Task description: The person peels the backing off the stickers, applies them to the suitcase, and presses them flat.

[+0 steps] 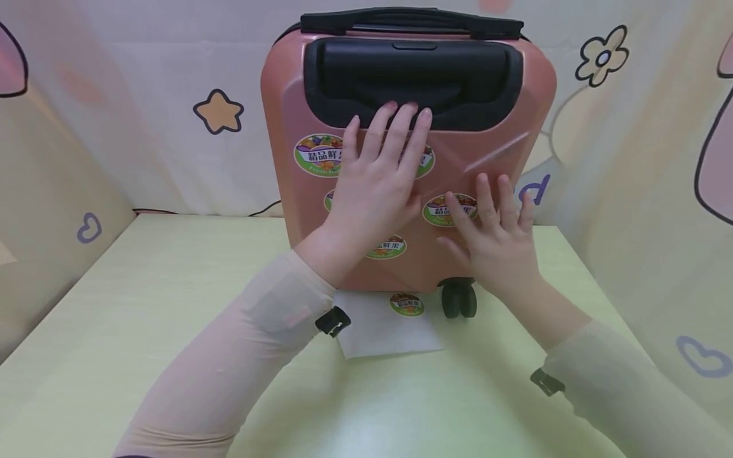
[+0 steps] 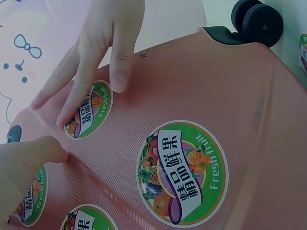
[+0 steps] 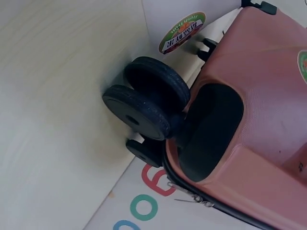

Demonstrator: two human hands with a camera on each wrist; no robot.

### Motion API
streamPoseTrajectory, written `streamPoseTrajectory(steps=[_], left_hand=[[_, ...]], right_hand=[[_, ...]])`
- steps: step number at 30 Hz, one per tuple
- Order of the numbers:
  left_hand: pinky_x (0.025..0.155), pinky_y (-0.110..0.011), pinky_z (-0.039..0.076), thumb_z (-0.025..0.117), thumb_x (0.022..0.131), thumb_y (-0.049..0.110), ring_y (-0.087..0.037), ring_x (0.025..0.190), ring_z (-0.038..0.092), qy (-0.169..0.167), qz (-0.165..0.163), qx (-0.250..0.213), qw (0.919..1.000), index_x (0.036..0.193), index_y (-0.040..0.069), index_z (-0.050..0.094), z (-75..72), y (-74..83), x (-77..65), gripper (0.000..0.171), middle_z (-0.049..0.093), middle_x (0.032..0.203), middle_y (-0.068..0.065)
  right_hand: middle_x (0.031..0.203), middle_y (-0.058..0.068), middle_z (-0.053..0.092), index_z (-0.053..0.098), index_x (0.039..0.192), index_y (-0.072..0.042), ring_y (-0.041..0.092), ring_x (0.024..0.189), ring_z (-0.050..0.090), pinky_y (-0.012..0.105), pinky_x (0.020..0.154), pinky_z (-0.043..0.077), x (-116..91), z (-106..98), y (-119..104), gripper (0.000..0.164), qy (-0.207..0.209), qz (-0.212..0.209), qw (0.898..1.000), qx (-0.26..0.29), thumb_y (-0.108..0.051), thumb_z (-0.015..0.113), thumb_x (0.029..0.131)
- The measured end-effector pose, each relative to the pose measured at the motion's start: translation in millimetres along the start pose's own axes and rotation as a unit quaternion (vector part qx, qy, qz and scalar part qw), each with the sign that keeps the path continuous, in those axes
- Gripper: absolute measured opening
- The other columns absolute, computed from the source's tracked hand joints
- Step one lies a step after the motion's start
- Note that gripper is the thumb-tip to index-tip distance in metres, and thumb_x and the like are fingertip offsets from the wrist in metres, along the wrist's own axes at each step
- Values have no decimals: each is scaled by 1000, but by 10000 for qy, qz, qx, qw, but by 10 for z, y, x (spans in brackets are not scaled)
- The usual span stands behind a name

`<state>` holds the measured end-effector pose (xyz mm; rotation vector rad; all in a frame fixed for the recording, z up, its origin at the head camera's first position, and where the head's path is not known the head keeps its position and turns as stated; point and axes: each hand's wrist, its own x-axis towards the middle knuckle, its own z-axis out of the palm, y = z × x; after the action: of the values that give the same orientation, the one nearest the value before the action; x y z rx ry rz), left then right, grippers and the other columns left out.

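A pink hard-shell suitcase [image 1: 458,152] stands upright on the table, with several oval fruit stickers on its face. My left hand [image 1: 375,168] lies with straight fingers over the upper stickers, its fingertips at the black handle recess [image 1: 492,95]. Lower right, my right hand [image 1: 501,245] has its fingers spread on the shell, one at the edge of a sticker [image 1: 443,213]. The left wrist view shows that sticker [image 2: 101,96] under the right fingers [image 2: 84,81], and another sticker [image 2: 182,172] nearer. Neither hand grips anything; part of the left hand's stickers is hidden.
A white sheet [image 1: 383,337] bearing one sticker [image 1: 407,305] lies on the pale table [image 1: 200,286] before the suitcase. Black wheels [image 3: 144,105] support it. Patterned cloth walls [image 1: 172,152] rise behind and at both sides.
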<state>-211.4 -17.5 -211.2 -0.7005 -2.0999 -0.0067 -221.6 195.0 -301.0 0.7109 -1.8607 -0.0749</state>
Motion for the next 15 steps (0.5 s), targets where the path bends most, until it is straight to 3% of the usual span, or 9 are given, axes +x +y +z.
streamPoseTrajectory(steps=[6, 15], left_hand=[[109, -52, 7, 62, 81, 40, -31, 134, 19, -59, -34, 35, 10000, 144, 6, 29, -12, 14, 7, 80, 30, 145, -15], [109, -50, 6, 64, 80, 42, -31, 134, 19, -93, -53, 69, 9999, 144, 7, 30, -11, 17, -4, 81, 30, 146, -15]], right_hand=[[156, 1, -3, 21, 149, -28, 30, 141, 3, 59, 107, 8, -24, 4, 6, 60, -67, 150, 9998, 137, -48, 40, 95], [156, 4, 8, 43, 140, -24, 31, 140, 11, 57, 106, 13, -7, 102, -128, 46, 148, -796, 9965, 188, -40, 44, 97]])
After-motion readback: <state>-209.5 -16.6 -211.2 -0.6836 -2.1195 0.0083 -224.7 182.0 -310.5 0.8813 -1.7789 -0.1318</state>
